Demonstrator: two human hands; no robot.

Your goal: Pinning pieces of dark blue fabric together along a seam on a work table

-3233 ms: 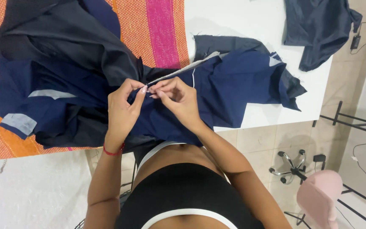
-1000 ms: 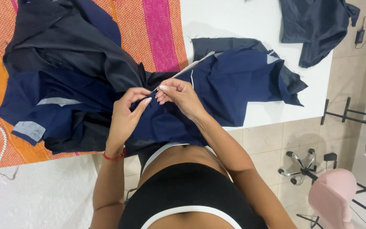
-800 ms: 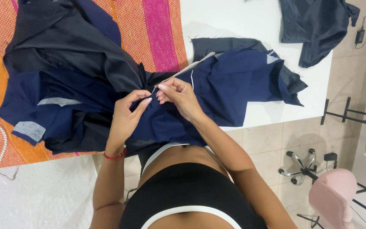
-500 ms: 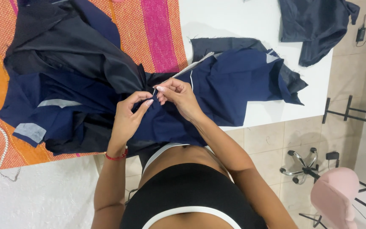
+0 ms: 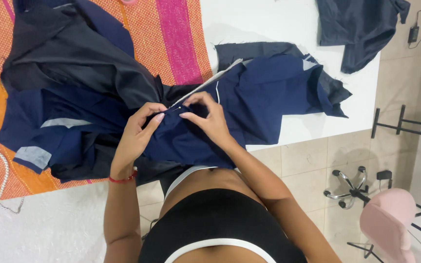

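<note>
Both hands pinching the navy fabric [image 5: 191, 141] seam, left hand [image 5: 137, 134] and right hand [image 5: 210, 119] fingers narrow, white-edged seam running up-right toward the counter [image 5: 269, 19]

White table [image 5: 269, 19] carries striped cloth [image 5: 171, 44] and navy garments [image 5: 269, 97].

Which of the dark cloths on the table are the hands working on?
The navy blue cloth at the table's near edge, pinched by left hand and right hand. The dark grey cloth lies apart, untouched, at the far corner.
</note>
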